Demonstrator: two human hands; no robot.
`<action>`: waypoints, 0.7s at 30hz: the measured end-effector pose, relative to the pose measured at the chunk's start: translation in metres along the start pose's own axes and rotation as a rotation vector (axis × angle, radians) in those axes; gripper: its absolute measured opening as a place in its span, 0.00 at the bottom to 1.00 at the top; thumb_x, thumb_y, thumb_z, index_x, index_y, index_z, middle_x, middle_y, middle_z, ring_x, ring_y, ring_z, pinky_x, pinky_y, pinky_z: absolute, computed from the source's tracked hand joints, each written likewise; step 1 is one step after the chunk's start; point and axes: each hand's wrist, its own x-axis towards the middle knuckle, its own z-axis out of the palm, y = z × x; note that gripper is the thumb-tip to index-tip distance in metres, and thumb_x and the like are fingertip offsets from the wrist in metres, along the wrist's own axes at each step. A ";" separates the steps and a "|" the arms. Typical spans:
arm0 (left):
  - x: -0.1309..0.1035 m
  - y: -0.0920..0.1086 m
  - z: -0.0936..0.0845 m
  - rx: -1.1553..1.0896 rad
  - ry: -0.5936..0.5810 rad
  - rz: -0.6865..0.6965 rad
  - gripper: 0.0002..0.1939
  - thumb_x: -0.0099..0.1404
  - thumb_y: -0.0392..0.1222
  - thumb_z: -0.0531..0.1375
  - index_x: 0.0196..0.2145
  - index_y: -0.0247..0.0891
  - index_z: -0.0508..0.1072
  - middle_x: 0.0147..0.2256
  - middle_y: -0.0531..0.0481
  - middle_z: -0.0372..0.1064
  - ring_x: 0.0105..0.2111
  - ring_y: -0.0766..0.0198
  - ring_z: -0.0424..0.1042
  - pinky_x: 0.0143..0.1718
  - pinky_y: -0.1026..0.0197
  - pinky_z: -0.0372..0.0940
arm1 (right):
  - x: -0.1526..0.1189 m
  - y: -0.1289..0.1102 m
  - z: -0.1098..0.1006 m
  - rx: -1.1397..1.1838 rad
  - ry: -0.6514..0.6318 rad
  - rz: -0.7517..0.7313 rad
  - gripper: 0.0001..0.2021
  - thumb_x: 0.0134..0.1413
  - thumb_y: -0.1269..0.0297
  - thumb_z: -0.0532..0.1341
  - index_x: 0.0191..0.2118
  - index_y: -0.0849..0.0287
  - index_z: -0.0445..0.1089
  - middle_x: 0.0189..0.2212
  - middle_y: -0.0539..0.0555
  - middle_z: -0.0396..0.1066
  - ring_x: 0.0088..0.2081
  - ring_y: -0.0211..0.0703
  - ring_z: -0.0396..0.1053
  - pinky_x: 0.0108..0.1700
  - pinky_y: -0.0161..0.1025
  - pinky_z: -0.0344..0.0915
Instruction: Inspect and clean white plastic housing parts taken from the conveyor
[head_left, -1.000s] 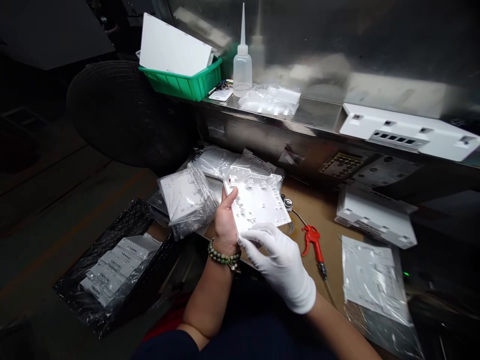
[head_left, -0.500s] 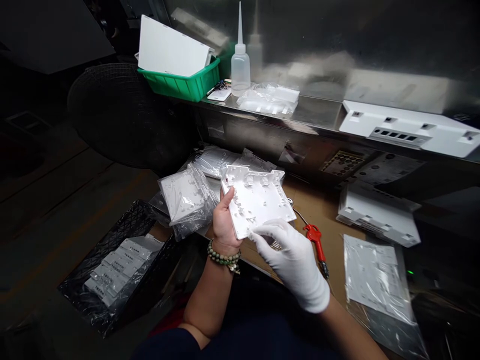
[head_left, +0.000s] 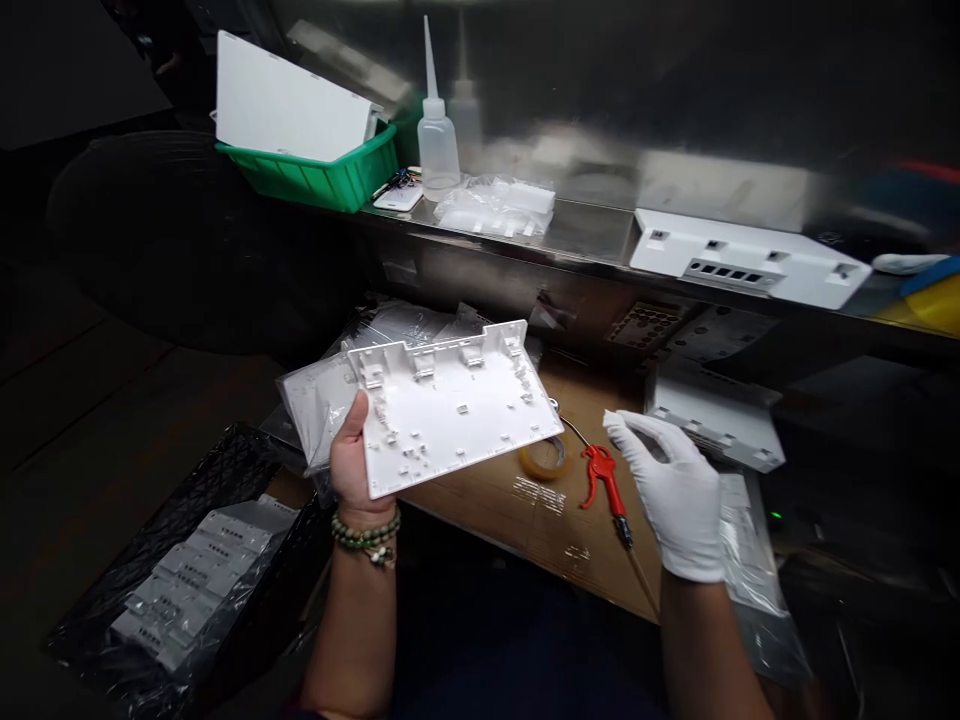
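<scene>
My left hand [head_left: 358,455], bare with a bead bracelet at its wrist, grips the left edge of a white plastic housing panel [head_left: 480,425], thumb on top. Its inner face is turned up, showing small clips and posts. My right hand [head_left: 667,480] wears a white glove and is held apart from the panel, on its right. Thumb and fingertips meet in a pinch; whatever they may hold is too small to make out. Below and left of that hand, a red air blow gun [head_left: 606,480] lies on the brown work surface [head_left: 495,520].
A tape roll [head_left: 545,458] lies beside the blow gun. Bagged white panels [head_left: 319,395] lie behind my left hand. A black crate [head_left: 225,470] with white parts stands lower left. The metal shelf [head_left: 589,235] carries a green bin [head_left: 315,180], a squeeze bottle [head_left: 439,150] and a white housing [head_left: 742,260].
My right hand has left the panel's near edge and moved right, past the blow gun. The left hand has turned the panel, showing it wider. The view has shifted right.
</scene>
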 end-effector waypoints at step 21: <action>0.008 0.010 -0.044 -0.130 -0.410 -0.160 0.29 0.78 0.52 0.43 0.72 0.43 0.52 0.59 0.44 0.71 0.69 0.53 0.53 0.72 0.42 0.32 | -0.013 -0.001 0.020 -0.074 -0.090 -0.435 0.05 0.60 0.72 0.67 0.41 0.55 0.76 0.38 0.50 0.77 0.40 0.38 0.74 0.47 0.37 0.70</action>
